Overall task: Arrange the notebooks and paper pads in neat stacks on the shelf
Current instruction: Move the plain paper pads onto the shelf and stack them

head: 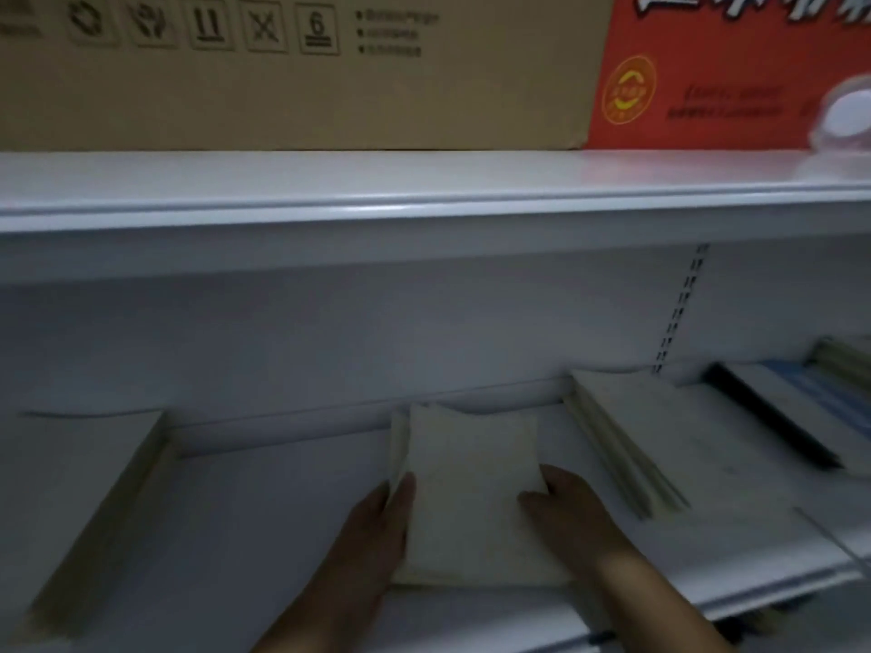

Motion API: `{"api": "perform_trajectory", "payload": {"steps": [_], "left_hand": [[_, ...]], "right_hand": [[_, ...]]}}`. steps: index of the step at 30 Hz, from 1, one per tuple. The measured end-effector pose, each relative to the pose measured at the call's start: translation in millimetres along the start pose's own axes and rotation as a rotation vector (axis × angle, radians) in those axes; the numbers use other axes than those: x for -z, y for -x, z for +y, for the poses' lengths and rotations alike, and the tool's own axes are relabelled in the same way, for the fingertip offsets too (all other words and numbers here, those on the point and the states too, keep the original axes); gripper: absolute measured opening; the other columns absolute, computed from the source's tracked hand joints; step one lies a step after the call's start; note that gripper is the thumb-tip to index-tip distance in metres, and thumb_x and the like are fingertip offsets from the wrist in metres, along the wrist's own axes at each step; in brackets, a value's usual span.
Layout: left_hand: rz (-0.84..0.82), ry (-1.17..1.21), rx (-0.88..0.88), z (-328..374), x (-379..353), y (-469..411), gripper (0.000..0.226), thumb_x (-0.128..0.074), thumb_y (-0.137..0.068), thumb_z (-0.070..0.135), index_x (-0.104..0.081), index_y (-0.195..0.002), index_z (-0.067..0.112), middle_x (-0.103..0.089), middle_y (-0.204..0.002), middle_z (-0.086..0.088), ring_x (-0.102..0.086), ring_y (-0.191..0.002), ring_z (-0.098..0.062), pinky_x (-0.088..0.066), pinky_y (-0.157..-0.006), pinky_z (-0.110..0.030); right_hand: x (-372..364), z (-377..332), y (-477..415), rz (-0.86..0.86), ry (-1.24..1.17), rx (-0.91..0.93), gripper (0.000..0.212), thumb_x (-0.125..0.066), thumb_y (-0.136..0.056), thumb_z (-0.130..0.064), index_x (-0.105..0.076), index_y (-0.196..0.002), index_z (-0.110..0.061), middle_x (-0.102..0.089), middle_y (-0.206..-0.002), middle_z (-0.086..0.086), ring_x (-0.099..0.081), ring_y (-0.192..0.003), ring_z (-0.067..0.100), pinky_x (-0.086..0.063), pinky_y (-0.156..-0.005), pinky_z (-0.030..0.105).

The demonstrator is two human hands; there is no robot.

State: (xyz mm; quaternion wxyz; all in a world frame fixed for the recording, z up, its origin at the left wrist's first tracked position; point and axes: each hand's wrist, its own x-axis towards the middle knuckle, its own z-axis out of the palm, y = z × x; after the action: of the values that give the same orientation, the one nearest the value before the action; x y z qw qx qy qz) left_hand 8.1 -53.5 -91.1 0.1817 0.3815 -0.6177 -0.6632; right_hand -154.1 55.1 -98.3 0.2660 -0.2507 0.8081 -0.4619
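Above the right hand [565,506] a white upper shelf [330,200] carries a brown cardboard box [283,87] and a red box [730,63], and beyond the hand stands a white back wall [330,332] with a slotted rail [681,308].

A "6" (stacking mark) stands on the cardboard box [301,77]; red box [730,87] print blurred.
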Motion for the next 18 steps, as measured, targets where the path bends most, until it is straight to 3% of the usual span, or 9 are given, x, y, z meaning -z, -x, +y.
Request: {"api": "perform_trajectory", "payload": {"steps": [3,5,7,9,10,12,14,16,18], "left_hand": [[-0.019,-0.259,0.015,-2,-17,-18,0.053,-0.062,-0.086,0.041,-0.057,-0.128,0.009,-0.071,-0.108,-0.005,-0.069,-0.093,-0.02,-0.057,-0.082,-0.035],[-0.056,-0.489,0.005,-3,-24,-19,0.103,-0.075,-0.07,0.049,-0.02,-0.149,0.013,-0.054,-0.134,-0.006,-0.058,-0.114,-0.018,-0.048,-0.095,-0.028],[-0.139,-0.795,-0.056,-4,-34,-12,0.133,-0.078,-0.055,0.059,0.011,-0.149,0.028,-0.039,-0.145,0.0,-0.044,-0.128,-0.016,-0.04,-0.102,-0.026],[-0.179,-1.068,-0.153,-10,-42,-5,0.131,-0.075,-0.06,0.056,0.025,-0.143,0.038,-0.036,-0.14,0.001,-0.04,-0.127,-0.02,-0.039,-0.099,-0.028],[-0.167,-1.147,-0.205,-11,-44,-3,0.125,-0.072,-0.065,0.054,0.027,-0.141,0.041,-0.038,-0.136,0.001,-0.04,-0.124,-0.021,-0.04,-0.096,-0.028],[-0.131,-1.207,-0.284,-10,-43,-7,0.114,-0.065,-0.073,0.052,0.026,-0.141,0.041,-0.046,-0.131,0.0,-0.044,-0.117,-0.022,-0.04,-0.091,-0.028],[-0.114,-1.208,-0.312,-7,-41,-8,0.104,-0.059,-0.08,0.049,0.023,-0.143,0.039,-0.049,-0.127,-0.003,-0.046,-0.113,-0.023,-0.041,-0.092,-0.028],[-0.107,-1.258,-0.32,-3,-40,-6,0.094,-0.054,-0.087,0.042,0.021,-0.143,0.039,-0.046,-0.13,-0.006,-0.044,-0.116,-0.025,-0.041,-0.096,-0.031],[-0.108,-1.282,-0.332,2,-39,-4,0.088,-0.051,-0.09,0.035,0.019,-0.145,0.037,-0.041,-0.135,-0.006,-0.041,-0.121,-0.027,-0.041,-0.099,-0.035]], "right_hand": [[30,10,-13,-0.013,0.122,0.029,0.028,-0.048,-0.085,-0.007,-0.068,-0.1,-0.019,-0.07,-0.092,-0.001,-0.064,-0.074,0.01,-0.046,-0.054,0.012],[40,12,-20,0.011,0.186,0.067,0.027,-0.05,-0.082,-0.009,-0.069,-0.099,-0.021,-0.07,-0.093,-0.002,-0.065,-0.079,0.014,-0.045,-0.056,0.016],[44,15,-28,0.047,0.246,0.109,0.021,-0.053,-0.081,-0.011,-0.067,-0.091,-0.022,-0.069,-0.09,-0.002,-0.064,-0.08,0.015,-0.044,-0.056,0.017],[43,16,-33,0.042,0.248,0.123,0.019,-0.055,-0.082,-0.016,-0.064,-0.096,-0.025,-0.068,-0.098,-0.002,-0.064,-0.085,0.015,-0.048,-0.063,0.019],[42,18,-36,0.019,0.256,0.115,0.026,-0.056,-0.083,-0.02,-0.062,-0.108,-0.025,-0.067,-0.111,0.0,-0.063,-0.096,0.016,-0.051,-0.074,0.022],[40,19,-40,-0.032,0.356,0.09,0.054,-0.058,-0.085,-0.03,-0.045,-0.137,-0.022,-0.051,-0.139,0.001,-0.052,-0.123,0.017,-0.042,-0.097,0.024],[39,18,-45,-0.057,0.437,0.088,0.069,-0.059,-0.085,-0.036,-0.031,-0.146,-0.023,-0.04,-0.148,0.003,-0.044,-0.132,0.018,-0.037,-0.103,0.022],[35,14,-50,-0.073,0.461,0.064,0.07,-0.059,-0.084,-0.039,-0.029,-0.146,-0.026,-0.039,-0.148,0.006,-0.047,-0.129,0.021,-0.04,-0.102,0.024],[28,7,-48,-0.054,0.563,0.039,0.069,-0.056,-0.085,-0.042,-0.027,-0.146,-0.027,-0.031,-0.152,0.008,-0.038,-0.135,0.024,-0.035,-0.11,0.031]]}}
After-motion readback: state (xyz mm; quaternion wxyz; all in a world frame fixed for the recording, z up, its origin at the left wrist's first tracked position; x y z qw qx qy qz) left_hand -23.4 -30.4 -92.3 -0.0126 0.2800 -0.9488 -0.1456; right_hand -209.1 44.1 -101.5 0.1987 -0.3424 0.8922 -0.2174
